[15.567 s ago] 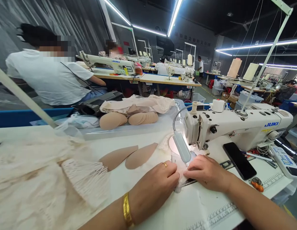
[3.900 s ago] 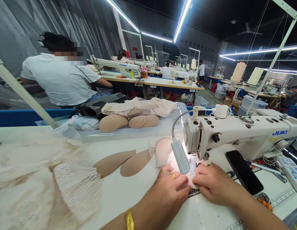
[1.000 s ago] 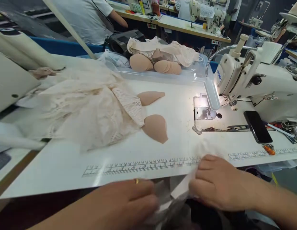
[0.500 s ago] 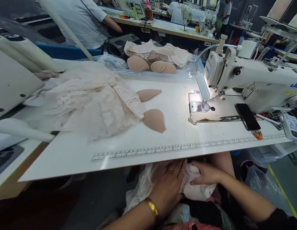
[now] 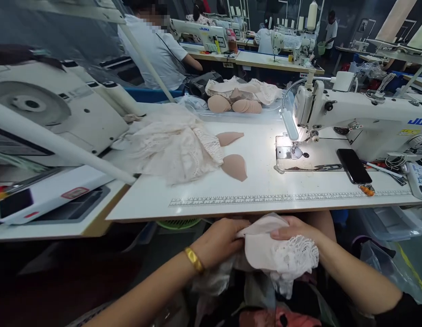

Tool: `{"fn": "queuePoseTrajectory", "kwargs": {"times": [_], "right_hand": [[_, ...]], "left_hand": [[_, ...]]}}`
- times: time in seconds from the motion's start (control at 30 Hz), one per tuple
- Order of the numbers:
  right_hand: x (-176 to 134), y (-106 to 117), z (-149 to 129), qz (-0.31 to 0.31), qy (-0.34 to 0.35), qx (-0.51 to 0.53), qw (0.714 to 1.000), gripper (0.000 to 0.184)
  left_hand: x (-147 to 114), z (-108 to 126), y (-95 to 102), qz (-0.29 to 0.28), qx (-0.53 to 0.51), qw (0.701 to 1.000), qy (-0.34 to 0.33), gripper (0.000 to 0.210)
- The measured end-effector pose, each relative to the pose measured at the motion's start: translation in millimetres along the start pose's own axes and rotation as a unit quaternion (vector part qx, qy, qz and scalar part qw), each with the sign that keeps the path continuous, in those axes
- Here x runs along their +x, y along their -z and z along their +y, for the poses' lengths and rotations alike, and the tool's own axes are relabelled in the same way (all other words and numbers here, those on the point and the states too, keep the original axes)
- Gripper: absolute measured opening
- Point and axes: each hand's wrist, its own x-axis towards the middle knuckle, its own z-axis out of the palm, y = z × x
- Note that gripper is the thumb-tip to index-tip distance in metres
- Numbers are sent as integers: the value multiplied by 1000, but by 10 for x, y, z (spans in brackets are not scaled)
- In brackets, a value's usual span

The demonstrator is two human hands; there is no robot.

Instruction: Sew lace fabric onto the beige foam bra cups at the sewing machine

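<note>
In front of the table's near edge, above my lap, I hold a pale lace-trimmed garment (image 5: pixel 262 252) with a smooth, cup-shaped part. My left hand (image 5: pixel 223 240) is closed on the left edge of its cloth, with the fingertips partly hidden. My right hand (image 5: pixel 296 230) grips the upper right side, thumb in front and the other fingers behind the cloth. White lace (image 5: pixel 296 256) hangs below my right thumb. On the tabletop beyond, a heap of cream lace garments (image 5: pixel 177 145) lies against two beige pads, a narrow one (image 5: pixel 230 138) and a wider one (image 5: pixel 235 167).
A sewing machine (image 5: pixel 364 102) with a lit needle area stands on the right of the white table (image 5: pixel 197 211). Near it lie a black phone (image 5: pixel 354 165) and tweezers (image 5: pixel 328 167). More beige pads (image 5: pixel 247 106) sit in a clear tray at the back. A co-worker (image 5: pixel 153 50) sits beyond.
Both hands have lifted the garment from my lap towards the table edge, and its lace now shows. My left hand went from lying flat on the cloth to gripping its edge. The view has shifted left.
</note>
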Motion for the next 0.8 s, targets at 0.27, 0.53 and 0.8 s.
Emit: {"fn": "queuePoseTrajectory", "kwargs": {"times": [0.27, 0.53, 0.8], "right_hand": [[204, 145, 573, 61, 43, -238, 969, 94], [-237, -314, 38, 46, 196, -428, 881, 22], [-522, -617, -967, 72, 297, -496, 813, 19]], "left_hand": [[-230, 218, -615, 19, 141, 989, 46, 68], [-161, 177, -665, 78, 100, 992, 22, 41], [-376, 281, 129, 109, 7, 994, -26, 32]]}}
